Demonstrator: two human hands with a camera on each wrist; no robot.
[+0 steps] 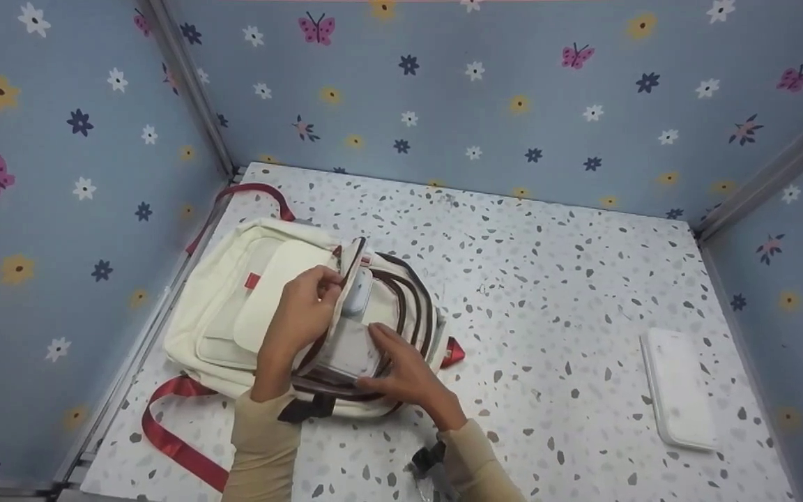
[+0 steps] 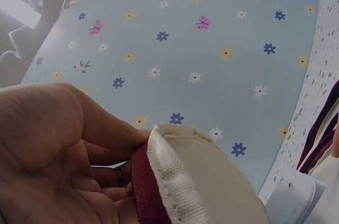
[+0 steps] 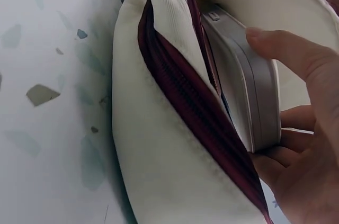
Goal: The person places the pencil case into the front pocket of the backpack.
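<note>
A cream backpack (image 1: 224, 328) with dark red zippers lies on its back, its front pocket pulled open. My left hand (image 1: 302, 310) pinches the zippered edge of the pocket flap (image 2: 183, 181) between thumb and fingers and holds it up. At the pocket's mouth, my right hand (image 1: 405, 366) grips a flat grey box with rounded edges (image 3: 262, 97), the thumb on one edge and the fingers curled under the lower end. Part of the box (image 1: 353, 348) sits inside the pocket. Beside it, a pale bluish-white rounded item (image 1: 358, 293) rests in the same pocket.
A white rectangular case (image 1: 680, 390) lies at the right of the speckled table (image 1: 548, 300). One red strap (image 1: 182, 446) trails toward the front edge, another (image 1: 262, 188) toward the back corner. Flower-patterned panels (image 1: 443, 90) enclose the table at the back and sides.
</note>
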